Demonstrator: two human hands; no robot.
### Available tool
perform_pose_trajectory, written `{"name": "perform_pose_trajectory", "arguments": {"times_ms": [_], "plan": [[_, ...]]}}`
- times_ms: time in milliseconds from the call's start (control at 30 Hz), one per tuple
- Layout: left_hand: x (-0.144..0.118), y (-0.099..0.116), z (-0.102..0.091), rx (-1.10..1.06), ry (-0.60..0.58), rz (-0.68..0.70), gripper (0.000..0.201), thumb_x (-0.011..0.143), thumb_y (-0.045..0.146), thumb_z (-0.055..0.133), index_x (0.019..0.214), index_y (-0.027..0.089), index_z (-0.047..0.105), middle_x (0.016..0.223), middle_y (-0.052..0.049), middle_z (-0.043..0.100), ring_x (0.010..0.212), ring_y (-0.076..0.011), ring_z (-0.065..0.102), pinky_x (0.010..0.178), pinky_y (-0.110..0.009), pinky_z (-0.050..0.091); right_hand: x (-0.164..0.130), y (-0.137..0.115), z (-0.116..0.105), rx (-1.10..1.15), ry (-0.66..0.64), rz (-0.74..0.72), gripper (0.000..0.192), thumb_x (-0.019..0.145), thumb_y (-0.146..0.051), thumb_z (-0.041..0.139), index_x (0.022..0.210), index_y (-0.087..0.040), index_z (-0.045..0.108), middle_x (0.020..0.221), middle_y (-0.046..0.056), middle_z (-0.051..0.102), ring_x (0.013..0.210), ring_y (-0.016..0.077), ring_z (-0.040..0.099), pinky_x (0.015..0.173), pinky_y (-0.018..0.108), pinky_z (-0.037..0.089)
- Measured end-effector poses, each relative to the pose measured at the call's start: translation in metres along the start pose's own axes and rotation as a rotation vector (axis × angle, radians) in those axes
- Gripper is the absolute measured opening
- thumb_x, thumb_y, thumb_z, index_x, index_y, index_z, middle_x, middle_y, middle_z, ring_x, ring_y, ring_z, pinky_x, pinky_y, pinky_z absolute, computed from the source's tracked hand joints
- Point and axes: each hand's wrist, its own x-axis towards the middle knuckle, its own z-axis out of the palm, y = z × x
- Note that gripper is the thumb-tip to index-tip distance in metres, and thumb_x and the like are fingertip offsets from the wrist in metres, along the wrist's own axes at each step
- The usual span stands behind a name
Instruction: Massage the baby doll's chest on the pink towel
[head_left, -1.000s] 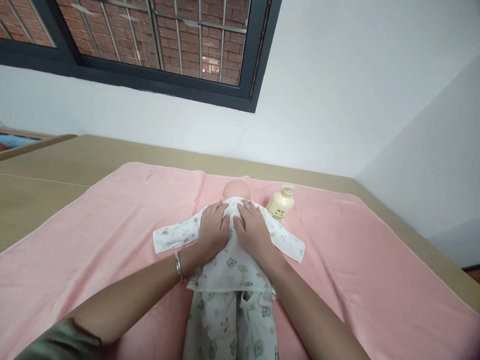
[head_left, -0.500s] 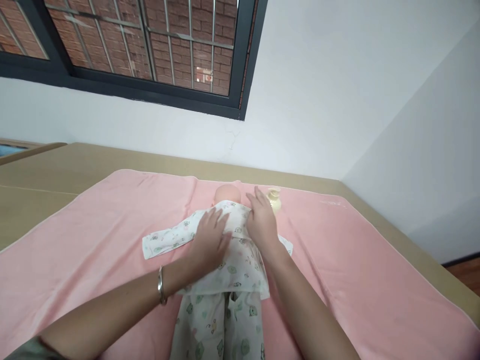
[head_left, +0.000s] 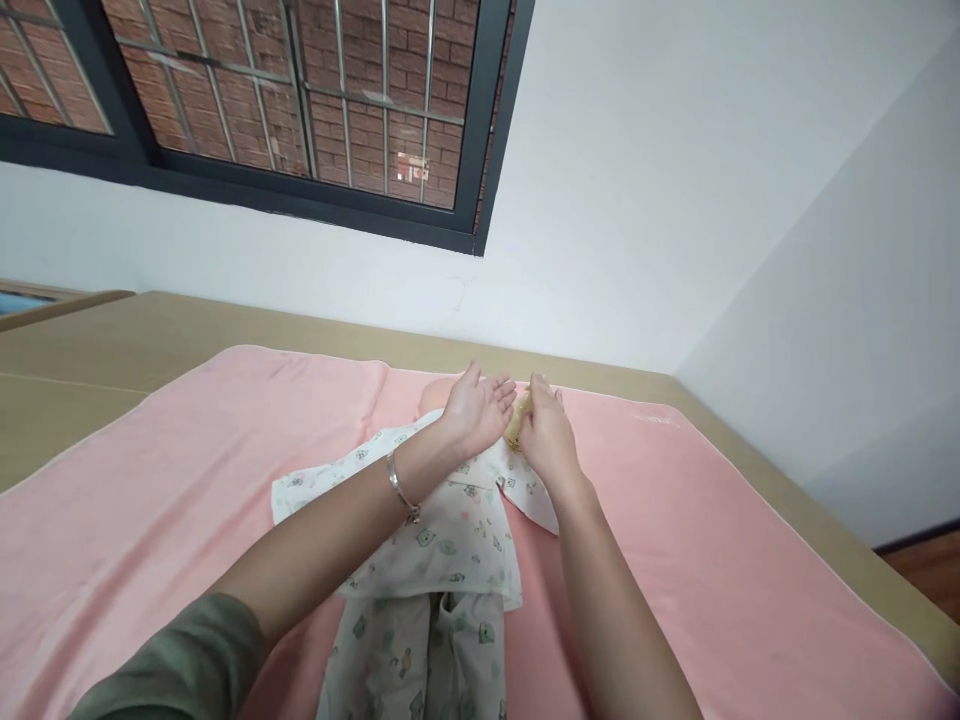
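My right hand (head_left: 551, 435) is wrapped round a small cream-yellow bottle (head_left: 517, 422), which is tilted with its end towards my left palm. My fingers cover much of the bottle. Palm up and fingers stretched out, my left hand (head_left: 478, 412) is open just left of it, over the upper body of a baby doll. The doll's head (head_left: 433, 397) shows partly behind that hand. It wears a white printed top (head_left: 450, 535) with long sleeves and matching trousers (head_left: 412, 650). My left forearm crosses above the top.
A pink blanket (head_left: 675, 540) with some creases lies under the doll on a wooden surface (head_left: 225, 318). Behind it rises a white wall (head_left: 615, 200) with a dark-framed, barred window (head_left: 300, 110). A side wall stands at the right.
My right hand has left the doll's shoulder and taken hold of the bottle. My left hand has risen from the top, moved right and turned palm up beside it.
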Motion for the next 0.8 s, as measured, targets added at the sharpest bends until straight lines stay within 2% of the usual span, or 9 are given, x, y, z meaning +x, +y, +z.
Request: {"name": "perform_pose_trajectory", "arguments": {"times_ms": [133,267,433,567,700,800], "plan": [[0.011,0.0,0.001,-0.145,0.008,-0.065,0.081,0.098,0.053,0.019,0.163,0.004,0.02,0.169,-0.022,0.032,0.155,-0.021,0.036,0.116,-0.036,0.046,-0.001,-0.008,0.001,-0.164,-0.037,0.013,0.063,0.09,-0.007,0.035,0.151,0.0,0.048,0.156,0.022,0.052,0.152,0.029,0.039,0.129,0.056,0.019],[0.007,0.002,-0.01,-0.172,0.022,-0.072,0.085,0.098,0.055,0.018,0.163,0.001,0.018,0.17,-0.023,0.028,0.157,-0.0205,0.031,0.118,-0.034,0.044,-0.003,-0.013,0.002,-0.232,-0.038,0.018,0.06,0.092,-0.007,0.033,0.15,-0.001,0.05,0.156,0.021,0.052,0.153,0.0297,0.038,0.129,0.056,0.018],[-0.022,0.002,-0.026,-0.103,0.04,-0.084,0.084,0.098,0.06,0.016,0.163,0.007,0.025,0.168,-0.022,0.033,0.156,-0.0216,0.034,0.12,-0.037,0.042,-0.005,-0.015,0.004,-0.253,-0.029,0.02,0.059,0.093,-0.008,0.034,0.15,-0.004,0.051,0.158,0.022,0.049,0.154,0.0316,0.036,0.127,0.063,0.017],[-0.049,-0.002,-0.039,-0.046,0.019,-0.132,0.087,0.097,0.062,0.015,0.162,0.005,0.028,0.166,-0.023,0.038,0.155,-0.0222,0.035,0.125,-0.037,0.034,-0.009,-0.022,0.004,-0.298,-0.029,0.066,0.061,0.093,-0.013,0.041,0.153,-0.005,0.048,0.165,0.022,0.037,0.158,0.0395,0.023,0.125,0.068,0.017],[-0.065,-0.002,-0.047,-0.027,0.013,-0.129,0.085,0.098,0.061,0.014,0.159,0.006,0.033,0.161,-0.022,0.046,0.153,-0.0226,0.042,0.126,-0.038,0.033,-0.019,-0.044,0.004,-0.265,-0.036,0.06,0.055,0.093,-0.016,0.048,0.147,-0.006,0.056,0.168,0.024,0.029,0.159,0.0442,0.015,0.124,0.072,0.014],[-0.075,0.004,-0.047,-0.028,-0.042,-0.096,0.081,0.099,0.061,0.011,0.151,0.011,0.048,0.151,-0.02,0.057,0.148,-0.0271,0.048,0.124,-0.046,0.037,-0.033,-0.07,0.008,-0.074,-0.121,-0.044,0.049,0.101,-0.024,0.041,0.144,-0.012,0.06,0.167,0.019,0.036,0.159,0.0396,0.022,0.126,0.071,0.014]]}}
